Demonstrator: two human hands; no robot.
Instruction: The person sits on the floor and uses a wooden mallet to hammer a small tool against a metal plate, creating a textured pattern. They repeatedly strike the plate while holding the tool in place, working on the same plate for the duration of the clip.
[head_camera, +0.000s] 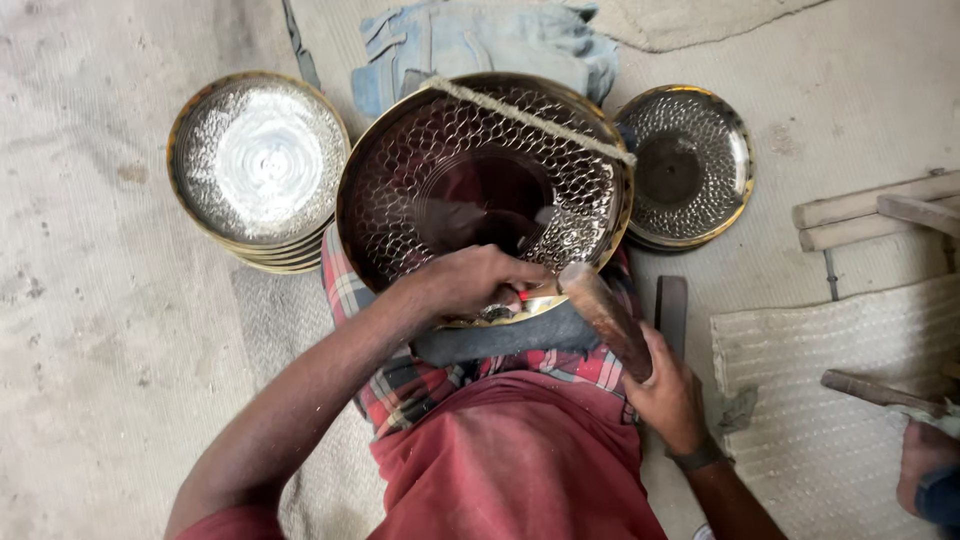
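Fingers (500, 272) of the left hand (470, 280) curled down over the near rim of the large hammered brass plate (480, 180), gripping it; the plate lay propped across the person's lap. A stack of shiny plates (258, 165) sat on the floor (100, 330) to its left. The right hand (668, 395) was closed tight around a wooden hammer handle (605, 318), whose head met the plate's rim. A smaller hammered plate (690, 165) lay beyond, to the right.
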